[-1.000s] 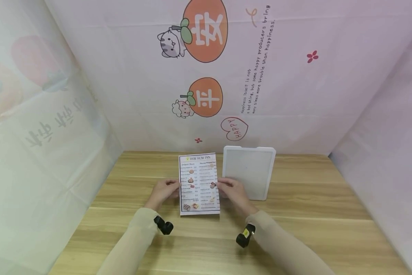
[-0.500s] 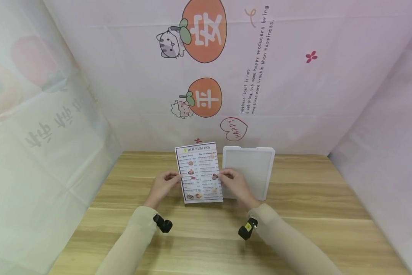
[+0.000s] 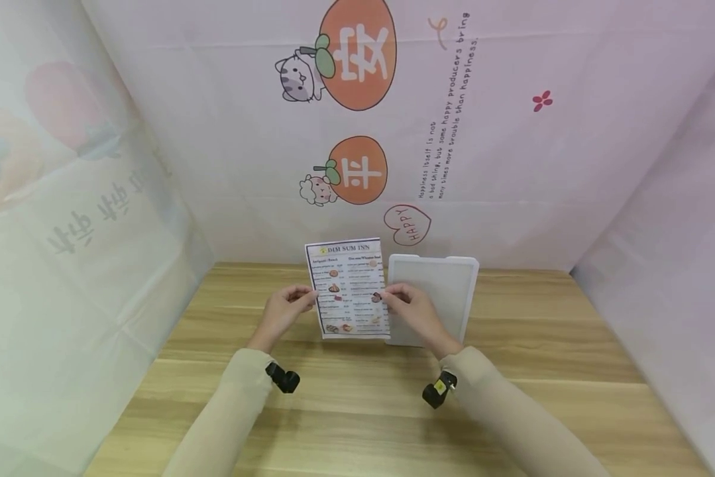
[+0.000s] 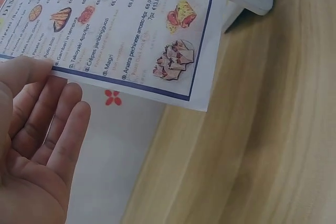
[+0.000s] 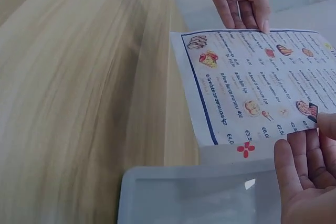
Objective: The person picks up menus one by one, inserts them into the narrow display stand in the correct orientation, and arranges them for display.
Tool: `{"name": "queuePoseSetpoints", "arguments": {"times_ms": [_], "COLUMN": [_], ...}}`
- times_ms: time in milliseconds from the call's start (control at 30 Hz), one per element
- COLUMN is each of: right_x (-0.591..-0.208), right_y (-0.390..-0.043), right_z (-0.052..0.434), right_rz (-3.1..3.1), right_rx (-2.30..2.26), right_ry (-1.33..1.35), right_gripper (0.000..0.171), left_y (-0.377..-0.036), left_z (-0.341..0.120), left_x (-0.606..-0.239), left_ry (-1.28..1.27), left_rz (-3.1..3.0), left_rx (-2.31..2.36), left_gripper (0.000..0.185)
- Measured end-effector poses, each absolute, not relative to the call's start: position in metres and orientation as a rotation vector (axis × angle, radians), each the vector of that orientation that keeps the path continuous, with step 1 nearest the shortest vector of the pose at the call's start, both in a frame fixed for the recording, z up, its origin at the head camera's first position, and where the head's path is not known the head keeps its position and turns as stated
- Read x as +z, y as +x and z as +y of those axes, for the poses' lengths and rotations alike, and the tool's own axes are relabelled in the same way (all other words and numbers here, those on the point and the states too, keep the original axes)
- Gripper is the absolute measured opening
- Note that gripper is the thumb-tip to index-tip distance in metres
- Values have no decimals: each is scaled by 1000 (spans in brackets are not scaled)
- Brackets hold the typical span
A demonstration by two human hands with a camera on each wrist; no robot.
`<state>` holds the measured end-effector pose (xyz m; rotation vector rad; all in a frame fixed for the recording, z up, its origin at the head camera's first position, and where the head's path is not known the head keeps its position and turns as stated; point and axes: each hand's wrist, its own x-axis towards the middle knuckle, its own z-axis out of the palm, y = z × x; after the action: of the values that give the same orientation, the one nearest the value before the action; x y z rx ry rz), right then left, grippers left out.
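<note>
A printed menu sheet (image 3: 350, 291) headed "DIM SUM INN" is held up in front of me, its top leaning slightly left. My left hand (image 3: 284, 313) pinches its left edge between thumb and fingers. On the opposite edge, my right hand (image 3: 415, 313) pinches the paper the same way. The left wrist view shows the menu's lower corner hanging over the table, with the left thumb (image 4: 31, 72) on the printed face. Just right of the menu stands a white-framed board (image 3: 452, 285) with a pale grey panel, partly covered by the right hand.
The wooden table (image 3: 333, 424) runs back to a fabric wall (image 3: 488, 159) printed with cartoon fruit and writing. Similar cloth side walls (image 3: 83, 278) close in the left and right. The white frame (image 5: 157, 174) lies close below the paper in the right wrist view.
Both hands have raised the menu upward and toward the back wall, shifting it slightly right. Its tilt has changed a little. The white-framed board has stayed where it was.
</note>
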<state>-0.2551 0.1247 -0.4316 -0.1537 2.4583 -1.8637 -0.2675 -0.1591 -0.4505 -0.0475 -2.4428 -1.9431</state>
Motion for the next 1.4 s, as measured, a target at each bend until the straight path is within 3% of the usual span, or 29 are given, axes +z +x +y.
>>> {"name": "queuePoseSetpoints", "arguments": {"times_ms": [767, 1400], "right_x": [-392, -356], "right_y": [-268, -274], "right_z": [183, 214], "right_rz": [2483, 2516], "right_rx": [-1881, -1897], "right_ry": [-288, -201], "right_gripper": [42, 53], "left_y": [-289, -305], "left_z": [-117, -84], "left_x": [-396, -355], "left_ry": [-331, -431], "left_rz": [-2531, -2539], "left_rx": [-1794, -1717], "left_gripper": [35, 30]}}
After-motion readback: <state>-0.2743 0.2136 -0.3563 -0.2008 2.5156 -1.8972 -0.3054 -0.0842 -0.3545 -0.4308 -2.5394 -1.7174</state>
